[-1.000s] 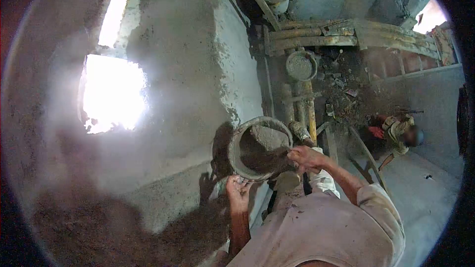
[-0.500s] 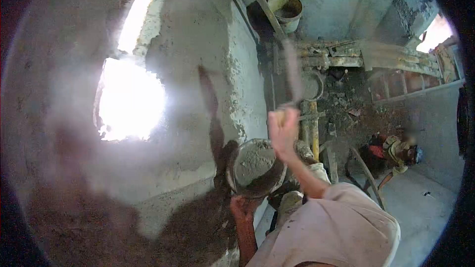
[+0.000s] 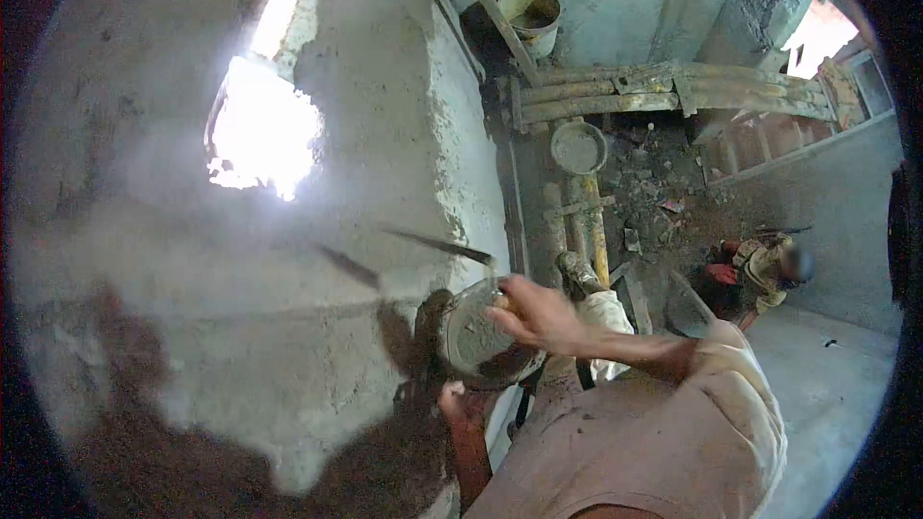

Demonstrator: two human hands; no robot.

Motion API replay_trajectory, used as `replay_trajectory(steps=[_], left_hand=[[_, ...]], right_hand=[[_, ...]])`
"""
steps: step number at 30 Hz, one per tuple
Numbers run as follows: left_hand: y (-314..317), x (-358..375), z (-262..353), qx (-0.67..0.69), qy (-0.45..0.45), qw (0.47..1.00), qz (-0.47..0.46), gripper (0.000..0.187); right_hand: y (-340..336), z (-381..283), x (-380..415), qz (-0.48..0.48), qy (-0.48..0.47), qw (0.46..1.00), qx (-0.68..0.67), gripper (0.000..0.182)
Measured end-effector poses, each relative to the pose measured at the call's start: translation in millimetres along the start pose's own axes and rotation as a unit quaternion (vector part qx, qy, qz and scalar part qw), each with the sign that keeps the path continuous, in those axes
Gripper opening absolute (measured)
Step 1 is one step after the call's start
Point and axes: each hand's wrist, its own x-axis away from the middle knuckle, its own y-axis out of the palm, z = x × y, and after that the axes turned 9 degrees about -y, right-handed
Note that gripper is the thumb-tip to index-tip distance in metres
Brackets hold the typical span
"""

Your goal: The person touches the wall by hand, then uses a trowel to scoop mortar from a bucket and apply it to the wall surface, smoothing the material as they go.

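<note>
My right hand (image 3: 538, 315) is closed round the handle of a trowel (image 3: 442, 245). The trowel's thin blade shows nearly edge-on, pointing left toward the wall and casting a shadow on it. Below that hand is a round pan of grey wet mortar (image 3: 471, 332), partly covered by my fingers. My left hand (image 3: 460, 404) holds the pan at its near lower edge; most of those fingers are hidden. The wall (image 3: 240, 346) beside the pan is coated in grey plaster, wetter and darker in patches, with a rough lighter edge on its right.
Bright openings (image 3: 264, 130) pierce the wall. A second mortar pan (image 3: 579, 147) rests on bamboo poles (image 3: 598, 231) below me. Farther off are a bucket (image 3: 530, 19), a bamboo platform (image 3: 615, 96) and rubble (image 3: 654, 173). Another person (image 3: 760, 269) crouches at lower right.
My right hand has come down and left from a raised position to above the pan. The trowel has swung from pointing up to pointing left. My left hand stays at the pan.
</note>
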Motion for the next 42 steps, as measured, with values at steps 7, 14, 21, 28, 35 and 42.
replay_trajectory(steps=[7, 14, 21, 28, 35, 42], left_hand=[[7, 12, 0, 0.020, -0.061, 0.997, -0.050, 0.021], [23, 15, 16, -0.002, -0.057, 0.996, -0.061, 0.019], [45, 1, 26, 0.020, -0.049, 0.997, -0.051, 0.019], [44, -7, 31, 0.037, -0.073, 0.995, -0.058, 0.027], [84, 11, 46, -0.184, 0.045, 0.978, 0.082, 0.019], [84, -23, 24, 0.180, -0.086, 0.975, 0.095, 0.034]], right_hand=[[65, 146, 116, -0.248, 0.057, 0.914, 0.317, 0.038], [111, 230, 90, -0.178, -0.261, 0.940, 0.132, 0.025], [32, 123, 97, -0.117, 0.255, 0.875, -0.394, 0.046], [-52, 72, 45, 0.242, 0.121, 0.851, -0.450, 0.029], [-86, 126, -114, 0.570, 0.038, 0.811, -0.124, 0.028], [69, 29, -305, 0.245, 0.014, 0.931, -0.271, 0.046]])
